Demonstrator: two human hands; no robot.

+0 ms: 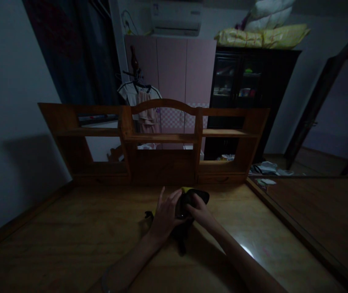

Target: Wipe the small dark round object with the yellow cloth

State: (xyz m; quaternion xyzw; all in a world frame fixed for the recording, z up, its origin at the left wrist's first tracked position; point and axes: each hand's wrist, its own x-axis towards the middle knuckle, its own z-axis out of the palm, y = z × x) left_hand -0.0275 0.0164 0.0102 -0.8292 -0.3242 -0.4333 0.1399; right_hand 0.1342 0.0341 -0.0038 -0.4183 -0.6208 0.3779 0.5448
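A small black bag (203, 197) with yellow-green parts is on the wooden table, below the shelf unit. Dark strap-like pieces hang from it to the left and toward me. My left hand (165, 215) grips its left side, thumb underneath and one finger raised. At its opening, my right hand (199, 209) has its fingers partly inside, pressed against the dark material. Whether those fingers hold anything separate is hidden. The room is dim, so the bag's details are hard to make out.
A wooden shelf unit (161, 138) stands along the table's far edge. The table (100, 244) meets a wall at left and has a raised rim (284, 219) at right. Beyond are a pink wardrobe (171, 69), a black cabinet (279, 81) and clothes (146, 108) on a stand.
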